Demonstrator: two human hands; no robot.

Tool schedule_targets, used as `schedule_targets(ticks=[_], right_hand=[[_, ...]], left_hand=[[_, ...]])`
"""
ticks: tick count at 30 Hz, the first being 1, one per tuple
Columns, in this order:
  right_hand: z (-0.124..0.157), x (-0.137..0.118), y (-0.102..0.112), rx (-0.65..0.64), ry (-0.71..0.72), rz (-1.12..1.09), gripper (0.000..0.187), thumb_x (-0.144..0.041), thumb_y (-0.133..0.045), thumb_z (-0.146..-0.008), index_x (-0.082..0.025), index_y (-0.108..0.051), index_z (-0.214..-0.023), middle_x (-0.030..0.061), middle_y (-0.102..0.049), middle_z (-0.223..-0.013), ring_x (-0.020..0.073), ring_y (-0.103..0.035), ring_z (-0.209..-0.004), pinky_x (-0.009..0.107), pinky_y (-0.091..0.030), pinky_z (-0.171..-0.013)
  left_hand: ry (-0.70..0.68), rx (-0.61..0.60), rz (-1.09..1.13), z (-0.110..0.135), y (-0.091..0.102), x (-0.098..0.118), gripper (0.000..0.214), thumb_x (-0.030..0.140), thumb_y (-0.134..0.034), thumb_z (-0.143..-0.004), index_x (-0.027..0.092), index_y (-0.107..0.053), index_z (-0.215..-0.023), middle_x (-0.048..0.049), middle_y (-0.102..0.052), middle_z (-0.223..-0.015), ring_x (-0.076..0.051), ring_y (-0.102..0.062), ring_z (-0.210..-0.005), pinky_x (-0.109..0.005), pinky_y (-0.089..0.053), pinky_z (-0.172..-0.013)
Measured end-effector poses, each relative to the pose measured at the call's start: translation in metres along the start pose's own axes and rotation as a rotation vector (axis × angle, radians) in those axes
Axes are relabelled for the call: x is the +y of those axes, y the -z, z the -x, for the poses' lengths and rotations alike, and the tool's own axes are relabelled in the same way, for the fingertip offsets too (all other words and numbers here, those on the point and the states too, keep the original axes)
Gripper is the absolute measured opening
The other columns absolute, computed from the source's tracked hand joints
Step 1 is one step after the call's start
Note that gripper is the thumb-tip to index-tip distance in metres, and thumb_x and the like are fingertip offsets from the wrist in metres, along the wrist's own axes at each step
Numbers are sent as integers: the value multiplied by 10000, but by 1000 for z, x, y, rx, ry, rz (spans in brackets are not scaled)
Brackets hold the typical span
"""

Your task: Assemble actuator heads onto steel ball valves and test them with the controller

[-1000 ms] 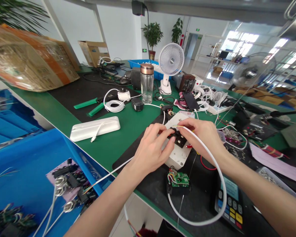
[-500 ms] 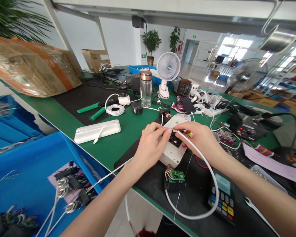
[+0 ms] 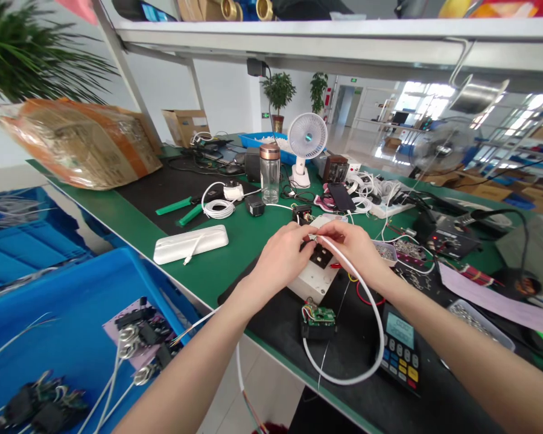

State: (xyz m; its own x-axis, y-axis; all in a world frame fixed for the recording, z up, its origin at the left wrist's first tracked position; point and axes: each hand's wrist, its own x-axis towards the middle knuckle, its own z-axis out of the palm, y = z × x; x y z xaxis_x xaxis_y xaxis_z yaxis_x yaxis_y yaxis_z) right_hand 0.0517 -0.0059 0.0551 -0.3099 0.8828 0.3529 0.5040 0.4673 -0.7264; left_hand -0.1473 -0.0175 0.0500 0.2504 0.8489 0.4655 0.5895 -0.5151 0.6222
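My left hand [image 3: 278, 258] and my right hand [image 3: 353, 247] meet over a white box-shaped fixture [image 3: 315, 278] with a black socket [image 3: 321, 256] on top. Both pinch the end of a white cable [image 3: 371, 313] just above the socket. The cable loops down past my right wrist and back to a small green circuit board [image 3: 319, 316] in a black holder. The fingertips hide the cable's end.
A black keypad meter [image 3: 400, 355] lies by my right forearm. A clear bottle [image 3: 270, 172], a white desk fan [image 3: 306, 138], green-handled pliers [image 3: 181, 210] and a white flat case [image 3: 190, 243] lie further back. A blue bin [image 3: 72, 337] of parts stands at lower left.
The view has tilted up and back. Both hands stay pinched together on the cable end over the socket, raised slightly above it.
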Motion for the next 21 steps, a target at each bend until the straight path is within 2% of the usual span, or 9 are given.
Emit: schedule_targets(ticks=[4, 7, 10, 14, 18, 21], right_hand=[[-2, 7, -2, 1, -15, -52, 212, -385, -650, -977, -210, -746, -1050, 45, -778, -1014, 211, -731, -904, 350, -593, -840], [-1, 5, 1, 0, -8, -39, 189, -354, -654, -969, -223, -760, -1056, 28, -780, -1030, 208, -732, -922, 348, -581, -865], [2, -1, 5, 5, 2, 6, 167, -308, -641, -968, -238, -772, -1043, 11, -781, -1031, 202, -728, -909, 338, -568, -853], [6, -11, 10, 38, 19, 105, 212, -261, -600, -979, -249, -787, -1077, 18, -785, -1069, 215, -723, -937, 358, -549, -876], [14, -15, 27, 107, 8, 215, 218, -237, -605, -967, -254, -787, -1086, 27, -779, -1130, 243, -715, -1013, 392, -525, -939], [26, -10, 45, 96, -24, 268, 197, -265, -615, -974, -253, -782, -1078, 30, -777, -1117, 239, -714, -958, 386, -525, -898]], left_hand=[[-8, 50, 11, -6, -3, -4, 239, 205, -604, -961, 261, -797, -1090, -51, -729, -1001, -218, -688, -871, -363, -541, -852], [4, 98, 79, -10, -2, -4, 229, 188, -597, -968, 262, -793, -1060, -49, -765, -1080, -239, -714, -972, -393, -547, -939], [46, 137, 213, -12, -2, 0, 220, 217, -594, -994, 254, -781, -1103, -50, -789, -1173, -245, -739, -1051, -414, -565, -1003], [102, 165, 439, -14, -10, 12, 229, 281, -655, -984, 212, -713, -1194, -72, -800, -1134, -216, -779, -1009, -354, -636, -919], [144, 226, 580, -14, -24, 23, 368, 205, -687, -946, 211, -562, -1292, -67, -796, -1069, -195, -791, -954, -335, -648, -877], [147, 207, 619, -14, -32, 27, 314, 192, -710, -929, 204, -618, -1229, -60, -801, -1028, -198, -788, -938, -350, -644, -894]])
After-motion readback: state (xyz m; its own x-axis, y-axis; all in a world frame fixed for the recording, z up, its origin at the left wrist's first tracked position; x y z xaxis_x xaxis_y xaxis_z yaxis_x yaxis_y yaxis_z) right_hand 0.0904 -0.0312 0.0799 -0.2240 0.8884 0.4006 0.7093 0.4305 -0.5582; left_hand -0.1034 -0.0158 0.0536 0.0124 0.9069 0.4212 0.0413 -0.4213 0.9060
